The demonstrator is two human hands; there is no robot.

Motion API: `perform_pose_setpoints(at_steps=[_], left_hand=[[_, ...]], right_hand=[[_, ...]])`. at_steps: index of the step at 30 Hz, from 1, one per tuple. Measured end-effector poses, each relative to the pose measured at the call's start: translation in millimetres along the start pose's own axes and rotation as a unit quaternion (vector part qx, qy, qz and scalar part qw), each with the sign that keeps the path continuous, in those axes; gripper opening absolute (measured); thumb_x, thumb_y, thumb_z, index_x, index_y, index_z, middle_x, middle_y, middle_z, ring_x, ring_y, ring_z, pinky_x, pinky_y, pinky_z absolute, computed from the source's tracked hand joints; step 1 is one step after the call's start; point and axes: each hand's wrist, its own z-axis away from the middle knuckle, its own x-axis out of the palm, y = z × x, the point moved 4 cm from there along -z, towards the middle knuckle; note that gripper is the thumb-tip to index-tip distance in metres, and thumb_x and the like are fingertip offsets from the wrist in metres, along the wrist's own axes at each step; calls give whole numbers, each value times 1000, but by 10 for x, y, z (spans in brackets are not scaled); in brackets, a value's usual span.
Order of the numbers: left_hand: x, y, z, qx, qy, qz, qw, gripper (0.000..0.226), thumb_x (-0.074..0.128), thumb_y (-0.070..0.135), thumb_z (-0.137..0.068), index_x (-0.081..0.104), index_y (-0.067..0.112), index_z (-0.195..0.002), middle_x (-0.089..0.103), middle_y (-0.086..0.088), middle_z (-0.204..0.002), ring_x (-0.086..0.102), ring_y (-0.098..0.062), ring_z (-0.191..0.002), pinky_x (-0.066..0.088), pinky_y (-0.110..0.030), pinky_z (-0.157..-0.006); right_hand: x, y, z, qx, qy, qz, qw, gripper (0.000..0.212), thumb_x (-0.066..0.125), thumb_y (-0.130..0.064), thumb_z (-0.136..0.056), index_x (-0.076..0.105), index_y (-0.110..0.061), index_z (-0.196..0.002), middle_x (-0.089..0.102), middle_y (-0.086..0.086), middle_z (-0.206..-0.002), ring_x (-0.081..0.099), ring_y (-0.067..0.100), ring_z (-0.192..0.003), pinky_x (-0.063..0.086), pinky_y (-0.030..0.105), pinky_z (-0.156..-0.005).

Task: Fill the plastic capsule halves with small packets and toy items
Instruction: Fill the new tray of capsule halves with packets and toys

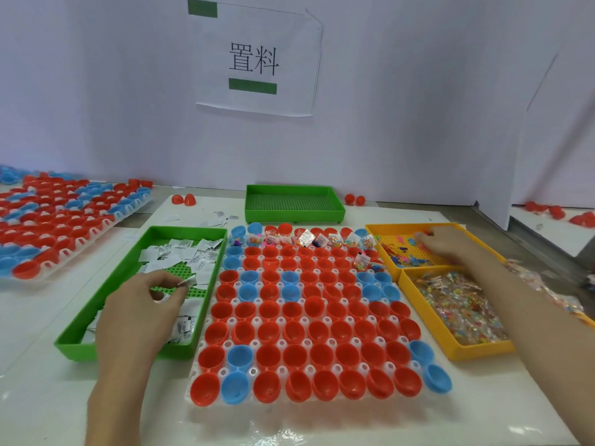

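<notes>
At the near edge of the tabletop (48,397), smooth red and blue capsule halves (302,317) sit mouth-up and empty in a white holder (256,343). Beside them, the left hand (141,313) pinches a flat white packet (186,281) over the green tray (77,350), with the empty cups to its right. Farther off, the right hand (447,244) reaches into the yellow tray (402,225) of toy items (402,259). Its fingers are curled, but I cannot tell whether they hold anything.

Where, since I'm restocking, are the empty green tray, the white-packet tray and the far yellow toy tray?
empty green tray (294,217), head view, its front wall.
white-packet tray (74,350), head view, its near-left corner wall.
far yellow toy tray (396,226), head view, its far rim.
</notes>
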Motion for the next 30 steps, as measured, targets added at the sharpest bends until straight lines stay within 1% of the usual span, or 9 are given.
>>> perform_pose_setpoints(at_steps=[3, 7, 10, 12, 15, 19, 24, 27, 30], left_hand=[[5, -3, -3, 0, 2, 2, 1000, 5, 75, 31, -88, 71, 30, -88, 69, -5, -94, 62, -25, -90, 50, -38, -72], [11, 3, 22, 6, 6, -1, 1000, 5, 76, 32, -87, 71, 30, -86, 68, -2, -89, 61, -23, -84, 46, -34, -65], [10, 1, 19, 5, 3, 6, 1000, 10, 77, 31, -87, 68, 33, -82, 67, -1, -87, 62, -23, -84, 46, -34, -64], [12, -2, 12, 6, 1, 9, 1000, 13, 77, 31, -87, 67, 35, -80, 67, -1, -87, 62, -23, -83, 47, -34, -65], [22, -19, 2, 4, -4, 5, 1000, 12, 76, 33, -87, 67, 36, -80, 68, -2, -89, 62, -24, -84, 50, -35, -65], [31, -33, -5, 12, 0, 4, 1000, 8, 75, 34, -87, 69, 34, -82, 69, -4, -89, 61, -25, -83, 50, -36, -65], [38, -38, -12, 16, -2, -2, 1000, 7, 75, 36, -87, 70, 33, -84, 70, -5, -90, 61, -27, -83, 52, -38, -68], [33, -37, -8, 15, -3, -4, 1000, 7, 74, 38, -87, 70, 33, -85, 68, -3, -89, 60, -27, -83, 54, -39, -69], [31, -43, -4, 14, -5, -2, 1000, 9, 74, 39, -87, 70, 33, -82, 69, -3, -88, 61, -27, -81, 52, -37, -67]], right_hand=[[-53, -183, 135, -33, -13, -21, 999, 67, 45, -50, -102, 38, -2, -150, 36, 19, -157, 36, 34, -143, 34, 42, -115], [-101, -395, 370, -123, -42, -56, 990, 40, 53, -38, -102, 62, -12, -131, 60, 7, -136, 55, 23, -121, 44, 36, -99], [-157, -426, 456, -155, -93, -186, 966, 23, 54, -24, -103, 69, -20, -120, 64, -2, -123, 59, 15, -108, 48, 33, -90], [-246, -334, 373, -141, -43, -241, 959, 24, 52, -16, -103, 69, -20, -119, 63, -2, -124, 59, 17, -109, 48, 36, -88], [-283, -5, 164, -48, 51, -170, 983, 32, 54, -19, -101, 62, -9, -130, 60, 14, -135, 58, 29, -117, 48, 43, -98], [-36, 276, 40, 33, -14, -26, 999, 41, 47, -27, -101, 55, -3, -134, 61, 21, -126, 59, 32, -110, 48, 39, -91], [-74, 95, 70, -13, -7, -9, 1000, 42, 45, -23, -101, 55, -2, -135, 60, 21, -130, 60, 30, -110, 47, 35, -87], [-63, -166, 227, -90, -27, -11, 995, 44, 44, -14, -103, 47, -7, -146, 48, 15, -149, 51, 28, -129, 42, 34, -99], [-59, -396, 380, -169, -48, -49, 983, 40, 46, -7, -101, 58, -15, -138, 53, 4, -145, 55, 23, -124, 46, 36, -102]])
